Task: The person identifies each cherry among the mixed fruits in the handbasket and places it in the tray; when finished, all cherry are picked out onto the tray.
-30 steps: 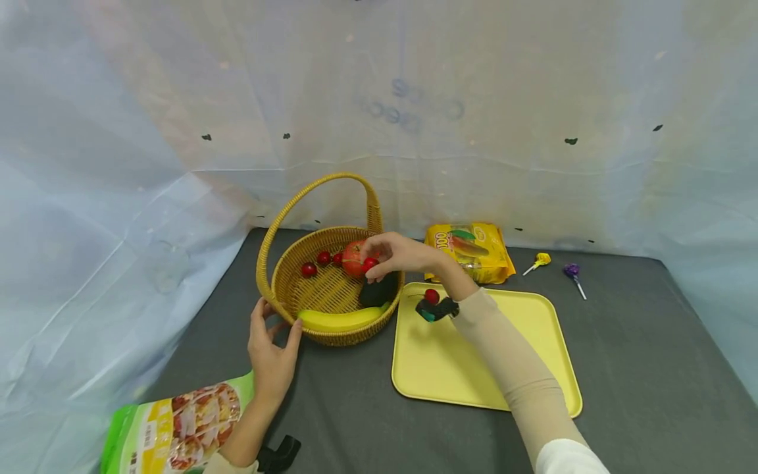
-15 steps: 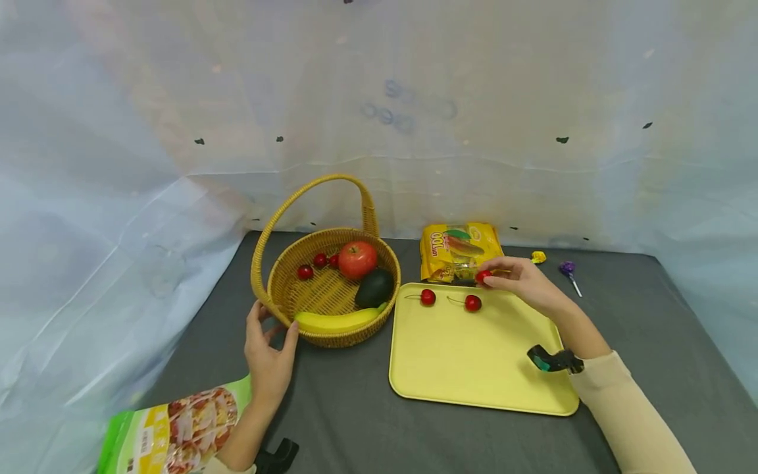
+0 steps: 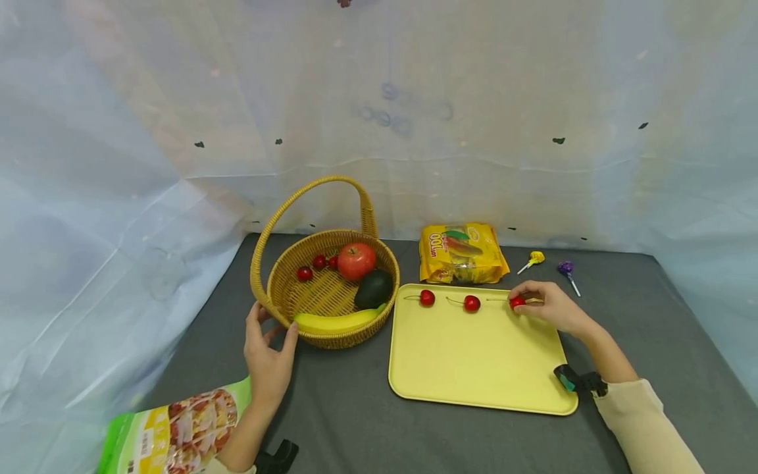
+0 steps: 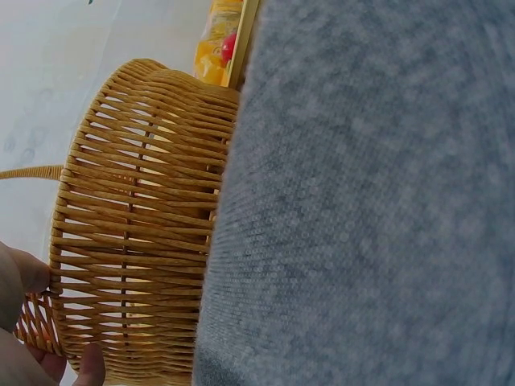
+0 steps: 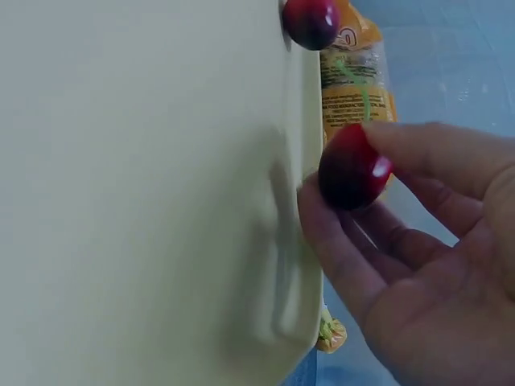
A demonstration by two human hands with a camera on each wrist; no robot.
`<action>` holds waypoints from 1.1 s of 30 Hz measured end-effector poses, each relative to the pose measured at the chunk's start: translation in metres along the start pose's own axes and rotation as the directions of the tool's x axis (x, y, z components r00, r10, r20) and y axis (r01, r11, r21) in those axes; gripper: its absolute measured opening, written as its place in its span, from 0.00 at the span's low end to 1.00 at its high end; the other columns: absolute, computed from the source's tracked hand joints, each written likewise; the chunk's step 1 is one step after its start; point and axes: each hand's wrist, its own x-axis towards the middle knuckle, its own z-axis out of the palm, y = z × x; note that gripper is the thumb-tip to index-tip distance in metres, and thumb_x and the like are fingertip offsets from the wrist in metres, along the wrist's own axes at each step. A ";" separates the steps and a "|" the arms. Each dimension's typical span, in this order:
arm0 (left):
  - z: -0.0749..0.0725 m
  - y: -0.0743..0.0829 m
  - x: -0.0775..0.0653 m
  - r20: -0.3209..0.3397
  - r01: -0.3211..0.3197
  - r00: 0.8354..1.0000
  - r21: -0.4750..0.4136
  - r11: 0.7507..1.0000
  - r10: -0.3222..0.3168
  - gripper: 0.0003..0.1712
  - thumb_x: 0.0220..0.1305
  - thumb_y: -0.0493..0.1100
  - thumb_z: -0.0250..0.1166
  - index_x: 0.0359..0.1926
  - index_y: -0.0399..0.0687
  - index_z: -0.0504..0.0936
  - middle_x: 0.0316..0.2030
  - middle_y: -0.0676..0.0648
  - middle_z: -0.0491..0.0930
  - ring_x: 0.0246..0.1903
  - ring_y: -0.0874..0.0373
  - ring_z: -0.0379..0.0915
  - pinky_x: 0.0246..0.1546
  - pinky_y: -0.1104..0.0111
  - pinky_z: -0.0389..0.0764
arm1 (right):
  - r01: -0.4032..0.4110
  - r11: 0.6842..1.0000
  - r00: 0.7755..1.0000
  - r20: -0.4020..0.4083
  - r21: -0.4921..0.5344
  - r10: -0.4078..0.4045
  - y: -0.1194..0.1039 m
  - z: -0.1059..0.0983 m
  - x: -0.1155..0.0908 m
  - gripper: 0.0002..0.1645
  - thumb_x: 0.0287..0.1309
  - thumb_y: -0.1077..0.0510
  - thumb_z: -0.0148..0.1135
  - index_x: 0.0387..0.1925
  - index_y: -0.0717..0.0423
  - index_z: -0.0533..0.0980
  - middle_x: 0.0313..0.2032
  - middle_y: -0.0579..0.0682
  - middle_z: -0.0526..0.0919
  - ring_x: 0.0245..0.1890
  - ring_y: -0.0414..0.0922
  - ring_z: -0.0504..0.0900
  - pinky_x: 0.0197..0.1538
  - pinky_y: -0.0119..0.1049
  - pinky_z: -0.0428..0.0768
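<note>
**Cherry (image 5: 352, 167) pinched near the tray's (image 3: 474, 362) far right corner**

Your right hand (image 3: 549, 307) has thumb and fingertips clamped on it, its stem pointing left. Two more cherries (image 3: 471, 303) lie left of it along the tray's far edge. Your left hand (image 3: 269, 365) grips the basket (image 3: 340, 341) at its near left rim, thumb and fingers around the handle's foot.

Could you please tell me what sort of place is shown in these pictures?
Probably a staged recording corner rather than a real kitchen, though I cannot be certain. Pale sheeting stands behind and on both sides of a dark grey table, and black wrist devices are worn.
</note>
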 end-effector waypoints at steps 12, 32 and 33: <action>0.001 -0.003 -0.001 -0.004 -0.001 1.000 0.012 1.000 0.001 0.43 0.61 0.26 0.67 0.74 0.44 0.61 0.56 0.33 0.71 0.55 0.53 0.68 0.49 0.79 0.77 | 0.002 0.998 1.000 -0.015 -0.070 -0.003 0.003 0.005 -0.001 0.13 0.59 0.69 0.68 0.46 0.68 0.79 0.42 0.59 0.83 0.42 0.55 0.80 0.39 0.33 0.82; 0.003 -0.001 0.000 -0.013 0.022 1.000 0.026 0.999 -0.021 0.43 0.59 0.22 0.67 0.73 0.34 0.59 0.55 0.29 0.69 0.54 0.43 0.68 0.48 0.82 0.75 | 0.179 0.980 0.984 0.013 -0.090 -0.178 -0.061 0.006 0.059 0.15 0.65 0.63 0.65 0.51 0.66 0.79 0.48 0.62 0.81 0.48 0.58 0.79 0.49 0.46 0.82; 0.003 -0.001 0.000 -0.013 0.019 1.000 0.029 0.999 -0.019 0.43 0.59 0.22 0.66 0.73 0.33 0.59 0.55 0.28 0.69 0.53 0.41 0.68 0.48 0.82 0.75 | 0.195 0.978 0.980 0.041 -0.070 -0.193 -0.073 0.012 0.071 0.15 0.65 0.63 0.65 0.52 0.66 0.79 0.48 0.61 0.81 0.49 0.57 0.79 0.49 0.48 0.81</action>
